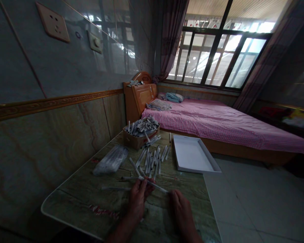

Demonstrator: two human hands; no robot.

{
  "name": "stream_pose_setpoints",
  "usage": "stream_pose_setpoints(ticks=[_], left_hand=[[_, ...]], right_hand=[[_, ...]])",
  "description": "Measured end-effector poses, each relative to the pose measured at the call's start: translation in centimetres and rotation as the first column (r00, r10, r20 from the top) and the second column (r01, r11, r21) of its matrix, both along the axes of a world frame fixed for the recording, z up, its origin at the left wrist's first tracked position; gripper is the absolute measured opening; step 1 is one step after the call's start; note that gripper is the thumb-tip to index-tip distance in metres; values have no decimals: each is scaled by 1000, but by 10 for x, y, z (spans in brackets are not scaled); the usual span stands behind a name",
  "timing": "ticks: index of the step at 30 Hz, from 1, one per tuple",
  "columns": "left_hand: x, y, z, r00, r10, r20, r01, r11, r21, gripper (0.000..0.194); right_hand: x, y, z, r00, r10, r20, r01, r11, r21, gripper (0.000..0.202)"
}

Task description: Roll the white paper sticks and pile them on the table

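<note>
Right hand [180, 204] and left hand [138, 196] clamp their grips on one slender tube [158, 187], apparently mid-handling, loose tubes [159, 165] at twelve o'clock, the next move needing steadiness.

Wall [22, 64] left of the grip: glossy grey tile above, marbled lower tile [55, 145] below, divided by an ornate gold-brown border [66, 100]. A socket [53, 23] and a dial switch [94, 42] sit high on that side. Beneath the grip: table [76, 199], wood-grain top, pale edging. Beyond the grip: bed [230, 147] with wooden frame, pink checked cover [187, 118] and, at its left end, a wooden headboard [144, 96]. Farther back, a dark-framed sliding window [212, 57] stands between drawn-back curtains [171, 37]. Floor [243, 199] right of the grip: pale tile. Daylight enters by the window; the interior is dim.
</note>
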State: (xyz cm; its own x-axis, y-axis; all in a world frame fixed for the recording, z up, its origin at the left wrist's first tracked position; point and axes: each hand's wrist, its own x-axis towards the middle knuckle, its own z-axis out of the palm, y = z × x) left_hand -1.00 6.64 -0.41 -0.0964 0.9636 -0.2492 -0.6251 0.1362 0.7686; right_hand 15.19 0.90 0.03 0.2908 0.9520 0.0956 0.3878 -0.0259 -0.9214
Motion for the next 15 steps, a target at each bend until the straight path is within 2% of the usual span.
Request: stream_pose_setpoints(ticks=[7,11,15], left_hand=[[1,-2,5,1000,4,10,-4,1000,10,52],[2,-2,3,1000,22,-8,-22,1000,5,51],[3,-1,1,999,48,-19,-48,999,-3,49]], right_hand=[[-5,3,-3,999,-4,50,3,1000,15,46],[-4,1,-9,998,-4,66,1,998,58,43],[-4,-1,-9,995,25,98,-28,999,32,37]])
